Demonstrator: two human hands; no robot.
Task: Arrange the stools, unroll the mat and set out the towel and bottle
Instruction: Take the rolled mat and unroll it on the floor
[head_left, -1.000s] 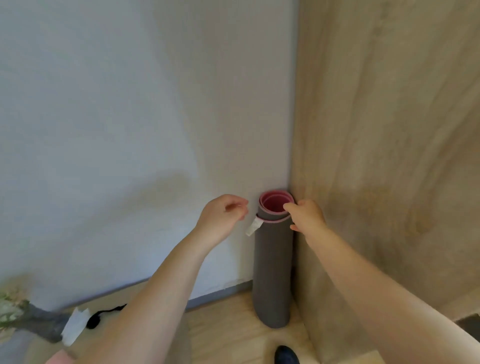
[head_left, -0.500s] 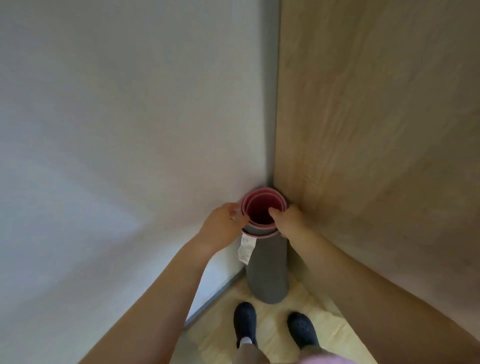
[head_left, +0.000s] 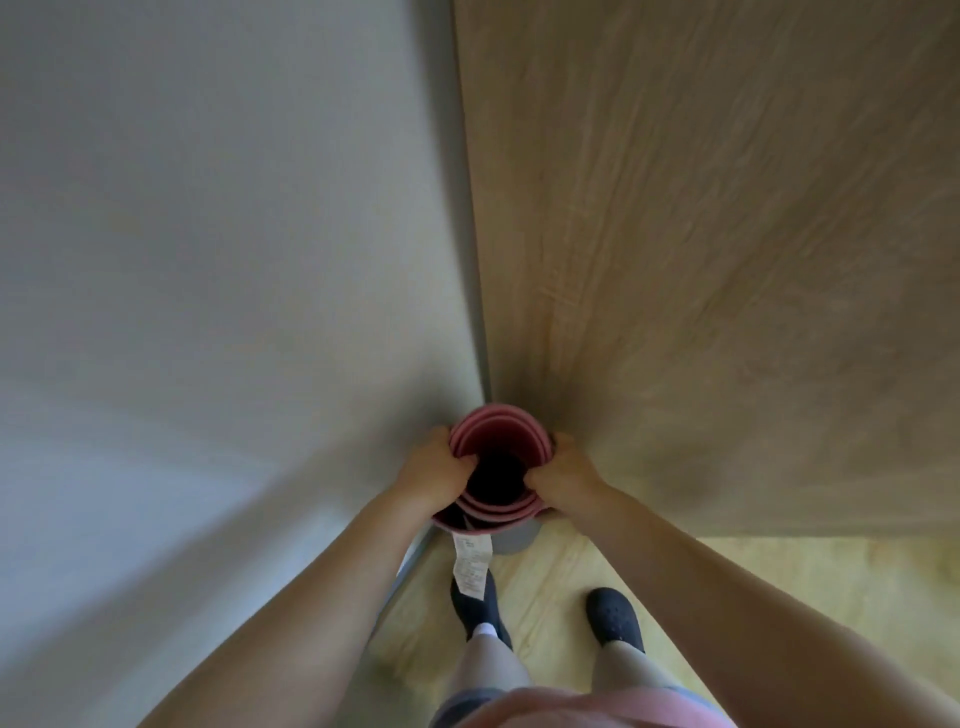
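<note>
Down in the corner where the white wall (head_left: 218, 291) meets the wood panel (head_left: 727, 249), your rolled mat (head_left: 501, 436) stands upright on its end, seen from above. Pink inside, spiral layers visible, dark hollow in the middle; grey outer skin shows at the near bottom edge. Your left hand (head_left: 434, 475) is closed on the roll's left rim, fingertips curled over the edge into the opening. Your right hand (head_left: 563, 480) is closed on the right rim the same way, thumb side tucked in. Both hands sit at the top of the roll, opposite each other. White paper tag (head_left: 471, 564) hangs off the near side of the mat, dangling over your left shoe (head_left: 475, 605). Right shoe (head_left: 613, 618) is well apart to the right on the wood floor (head_left: 753, 566). Mat's base is hidden behind the roll.
</note>
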